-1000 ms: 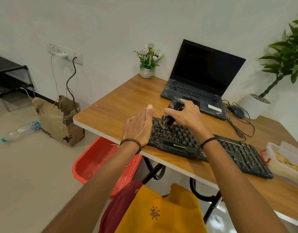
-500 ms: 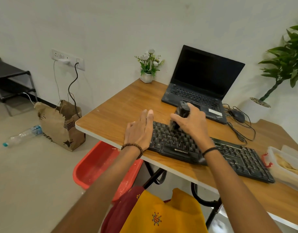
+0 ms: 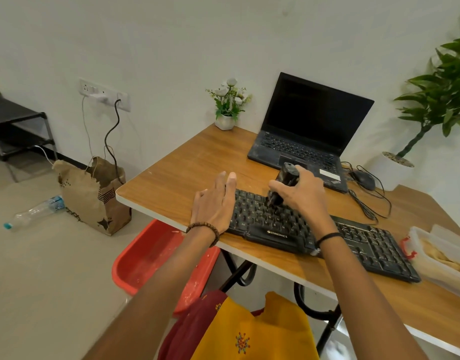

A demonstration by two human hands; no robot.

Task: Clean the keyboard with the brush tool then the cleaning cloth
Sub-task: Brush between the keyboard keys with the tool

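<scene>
So the brush (image 3: pixel 284 183) is gripped in the right hand (image 3: pixel 301 196), fingers wrapped round its black body, with the bristle end pushed down onto the keys in the left half of the keyboard (image 3: pixel 353 240). The left hand (image 3: pixel 215 203) is laid flat with straight fingers, nothing held, on the table (image 3: pixel 187 167) at the keyboard's left end and touching that edge.

Stuff around it: an open laptop (image 3: pixel 309 126) is parked just behind the brush, its front edge close to the right hand. A mouse (image 3: pixel 364 179) is sat right of the laptop, and its cable (image 3: pixel 366 203) is looped on the wood between laptop and keyboard. A clear tub (image 3: pixel 442 255) with a red clip is wedged just beside the keyboard's right end. A small flower pot (image 3: pixel 227 105) is tucked in the far corner by the wall, and a big plant (image 3: pixel 442 94) is stood off to the right.

Edges: the keyboard is set slantwise along the near edge, its front left corner almost on the lip. A wide stretch of wood is seen left of the left hand, running back to the flower pot. Under that near-left edge a red bin (image 3: pixel 156 258) is placed on the floor, with a paper bag (image 3: pixel 93 193) and a bottle (image 3: pixel 34 211) further left.
</scene>
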